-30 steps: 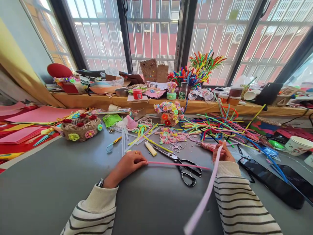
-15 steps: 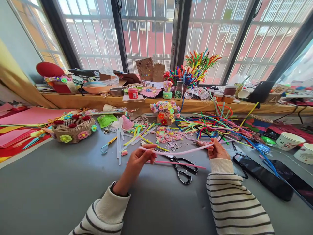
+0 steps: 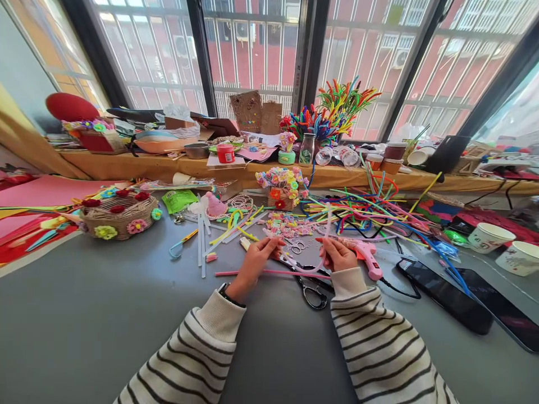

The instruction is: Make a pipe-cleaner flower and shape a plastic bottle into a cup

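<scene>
Head view: left fingers [image 3: 272,245] and right fingers [image 3: 330,251] pinch a curved pale-pink stem [image 3: 311,270], open tabletop [image 3: 283,353] between sleeves [image 3: 370,331].

the cloth-covered sill [image 3: 155,163] under that barred window [image 3: 252,62] is packed lol. there's a red tub [image 3: 225,154] near a metal bowl [image 3: 196,150], then a little green pot [image 3: 287,157] with pink flowers in it, right beside a clear glass bottle [image 3: 307,149]. over on the left of the worktop [image 3: 105,325] sits a woven basket [image 3: 122,224] trimmed with colourful flowers, with a green packet [image 3: 179,201] just beside it. far right: two paper cups [image 3: 488,240] behind two dark phones [image 3: 446,294] lying flat.
</scene>
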`<state>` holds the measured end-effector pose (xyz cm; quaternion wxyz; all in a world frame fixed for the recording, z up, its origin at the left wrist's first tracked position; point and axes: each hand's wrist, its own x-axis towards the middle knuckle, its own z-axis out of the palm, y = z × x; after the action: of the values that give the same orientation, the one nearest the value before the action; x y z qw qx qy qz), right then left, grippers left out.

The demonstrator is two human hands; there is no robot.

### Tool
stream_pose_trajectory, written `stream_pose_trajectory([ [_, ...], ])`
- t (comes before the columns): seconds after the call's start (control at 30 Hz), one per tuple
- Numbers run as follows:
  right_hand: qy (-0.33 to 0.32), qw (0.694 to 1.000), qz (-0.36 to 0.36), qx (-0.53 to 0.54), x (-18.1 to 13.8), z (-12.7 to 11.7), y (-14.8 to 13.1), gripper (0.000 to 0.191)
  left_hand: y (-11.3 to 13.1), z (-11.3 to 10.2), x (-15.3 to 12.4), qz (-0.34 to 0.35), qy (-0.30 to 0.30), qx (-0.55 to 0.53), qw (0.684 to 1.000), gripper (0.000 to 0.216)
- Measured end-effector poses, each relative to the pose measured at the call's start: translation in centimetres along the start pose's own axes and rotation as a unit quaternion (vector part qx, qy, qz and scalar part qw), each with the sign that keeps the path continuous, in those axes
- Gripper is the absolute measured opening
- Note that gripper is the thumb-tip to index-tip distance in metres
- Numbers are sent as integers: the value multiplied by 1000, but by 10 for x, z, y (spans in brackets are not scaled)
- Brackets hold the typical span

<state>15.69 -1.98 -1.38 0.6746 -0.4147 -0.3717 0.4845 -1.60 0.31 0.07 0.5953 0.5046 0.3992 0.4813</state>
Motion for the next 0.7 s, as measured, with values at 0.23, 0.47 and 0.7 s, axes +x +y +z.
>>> stream_pose_trajectory([
  [0.23,-90,974,-47,-200,-18,23,20,32,0,-4,-6,20,14,-20,999,28],
  [0.47,-105,952,-80,-275,-26,30,32,33,0,-3,-6,43,10,-11,999,31],
  [0.7,-179,946,-22,-271,-40,40,33,32,-2,-7,-6,45,1,33,998,29],
])
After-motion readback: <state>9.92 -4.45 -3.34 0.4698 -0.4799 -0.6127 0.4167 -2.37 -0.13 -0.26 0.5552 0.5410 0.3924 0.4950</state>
